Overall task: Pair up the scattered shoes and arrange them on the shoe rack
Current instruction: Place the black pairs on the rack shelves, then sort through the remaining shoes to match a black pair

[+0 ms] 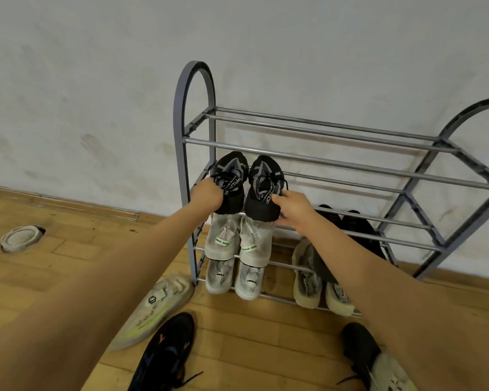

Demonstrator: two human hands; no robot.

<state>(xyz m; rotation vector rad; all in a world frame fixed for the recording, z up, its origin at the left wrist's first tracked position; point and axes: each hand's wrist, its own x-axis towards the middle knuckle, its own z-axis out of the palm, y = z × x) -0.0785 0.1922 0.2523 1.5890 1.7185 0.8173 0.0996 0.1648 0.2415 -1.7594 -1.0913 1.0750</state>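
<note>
Black knit shoe (229,179), collar gripped by left hand (209,194); matching shoe (264,187), heel gripped by right hand (291,206). Location: side by side, second tier down of shoe rack (350,165). Step, judged: seating this pair. Next: let go, then match floor strays, e.g. pale sneaker (156,309).

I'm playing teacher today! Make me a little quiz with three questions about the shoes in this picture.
1. True or false: a pair of shoes sits on the top shelf of the shoe rack.
2. Which shoes do the left hand and the right hand hold? A) the black pair B) a white pair C) none
3. Fill in: the sneaker with the yellow-green stripe lies on the ____.

Key: 1 false; 2 A; 3 floor.
</note>
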